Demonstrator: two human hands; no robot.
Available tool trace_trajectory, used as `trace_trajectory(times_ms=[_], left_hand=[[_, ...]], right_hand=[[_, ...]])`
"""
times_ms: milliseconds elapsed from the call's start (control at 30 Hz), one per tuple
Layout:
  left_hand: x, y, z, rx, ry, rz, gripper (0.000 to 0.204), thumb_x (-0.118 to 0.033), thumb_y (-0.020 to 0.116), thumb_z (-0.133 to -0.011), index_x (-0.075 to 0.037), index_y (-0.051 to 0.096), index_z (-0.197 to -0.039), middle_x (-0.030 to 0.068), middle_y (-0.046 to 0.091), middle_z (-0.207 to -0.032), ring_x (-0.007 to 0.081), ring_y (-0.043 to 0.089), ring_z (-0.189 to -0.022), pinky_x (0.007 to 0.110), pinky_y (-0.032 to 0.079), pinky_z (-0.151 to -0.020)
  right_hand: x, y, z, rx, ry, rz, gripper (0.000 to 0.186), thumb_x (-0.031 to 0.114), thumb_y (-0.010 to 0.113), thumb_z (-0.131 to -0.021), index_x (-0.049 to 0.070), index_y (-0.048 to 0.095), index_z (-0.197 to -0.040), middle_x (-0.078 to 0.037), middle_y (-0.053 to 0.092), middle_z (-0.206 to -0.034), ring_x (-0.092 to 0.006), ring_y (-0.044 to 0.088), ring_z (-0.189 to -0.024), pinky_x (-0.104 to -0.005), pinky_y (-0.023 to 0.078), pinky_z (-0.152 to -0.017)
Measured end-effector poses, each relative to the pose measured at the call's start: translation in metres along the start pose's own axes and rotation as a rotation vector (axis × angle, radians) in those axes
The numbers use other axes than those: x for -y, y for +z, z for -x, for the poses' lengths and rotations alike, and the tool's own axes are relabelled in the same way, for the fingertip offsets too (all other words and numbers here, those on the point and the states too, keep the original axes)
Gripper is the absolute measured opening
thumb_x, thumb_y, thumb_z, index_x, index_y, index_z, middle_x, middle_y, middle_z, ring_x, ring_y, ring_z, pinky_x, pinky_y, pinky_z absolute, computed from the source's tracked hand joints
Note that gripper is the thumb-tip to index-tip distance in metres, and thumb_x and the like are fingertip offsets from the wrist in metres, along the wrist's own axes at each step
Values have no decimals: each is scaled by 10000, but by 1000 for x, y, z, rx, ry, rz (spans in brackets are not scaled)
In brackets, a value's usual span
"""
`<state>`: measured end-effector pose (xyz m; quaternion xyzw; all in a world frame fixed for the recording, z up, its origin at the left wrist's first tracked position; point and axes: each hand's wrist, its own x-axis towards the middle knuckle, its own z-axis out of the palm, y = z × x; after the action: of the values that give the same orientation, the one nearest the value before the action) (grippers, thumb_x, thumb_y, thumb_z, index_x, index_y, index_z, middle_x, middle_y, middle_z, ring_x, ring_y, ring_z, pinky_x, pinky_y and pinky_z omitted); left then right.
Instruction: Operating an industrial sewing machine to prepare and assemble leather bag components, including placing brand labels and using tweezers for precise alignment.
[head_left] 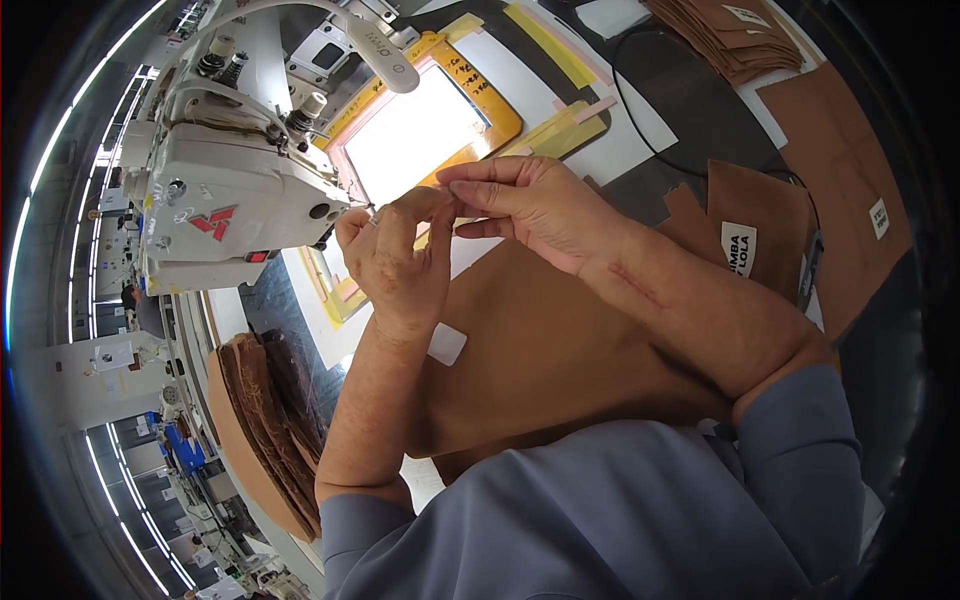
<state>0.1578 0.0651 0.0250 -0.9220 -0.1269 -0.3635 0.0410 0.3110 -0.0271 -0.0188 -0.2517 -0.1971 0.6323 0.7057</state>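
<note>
My left hand (397, 262) and my right hand (556, 205) meet in front of the white sewing machine (240, 200), fingertips almost touching. Thumb and finger are pinched on both; whatever sits between them is too small to make out. Below my hands and forearms, a large brown fabric piece (540, 350) lies across the work surface. A small white square patch (447, 344) shows on it beside my left wrist. The machine's needle area is partly hidden behind my left hand.
A yellow-edged template frame (505, 120) lies beyond my hands under a lamp (385, 55). Stacked brown pieces (265, 430) stand at the left, with another pile (725, 40) at the far right. Labelled brown pieces (770, 205) and a black cable (617, 75) lie on the right.
</note>
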Motion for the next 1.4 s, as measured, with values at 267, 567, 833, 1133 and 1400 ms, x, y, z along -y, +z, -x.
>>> trace_trajectory(times_ms=[267, 567, 833, 1133, 1400], left_hand=[[9, 5, -21, 155, -391, 342, 353, -115, 925, -727, -61, 618, -893, 9, 647, -823, 111, 601, -700, 278, 495, -662], [38, 66, -51, 373, -239, 170, 144, -106, 745, -906, -102, 783, -1045, 74, 768, -908, 150, 706, -751, 302, 559, -703], [44, 77, -56, 498, -611, 392, 111, -105, 756, -918, -82, 775, -1025, 33, 769, -903, 101, 697, -803, 265, 557, -767], [52, 86, -51, 522, -640, 530, 114, -141, 726, -968, -55, 746, -1040, 4, 742, -900, 68, 656, -822, 245, 542, -785], [56, 83, -52, 552, -612, 547, 106, -109, 692, -989, -35, 708, -1064, 12, 727, -963, 69, 658, -896, 234, 531, -845]], right_hand=[[9, -6, -2, -185, -125, 100, 209, 119, 712, -973, -22, 672, -1122, -105, 721, -1078, -175, 703, -1048, -312, 592, -898], [22, -27, -11, -261, -357, -214, 224, 273, 726, -983, 101, 588, -943, 26, 548, -806, -58, 465, -686, -264, 446, -682], [26, -14, -8, -331, -289, -176, 217, 272, 690, -1006, 110, 572, -923, 32, 511, -797, -68, 429, -698, -245, 376, -645], [21, -27, -9, -276, -292, -196, 232, 271, 716, -991, 103, 562, -948, 30, 532, -807, -64, 444, -700, -247, 382, -654], [25, -23, -10, -273, -284, -175, 226, 275, 706, -998, 100, 567, -964, 33, 530, -814, -57, 445, -704, -238, 391, -658]])
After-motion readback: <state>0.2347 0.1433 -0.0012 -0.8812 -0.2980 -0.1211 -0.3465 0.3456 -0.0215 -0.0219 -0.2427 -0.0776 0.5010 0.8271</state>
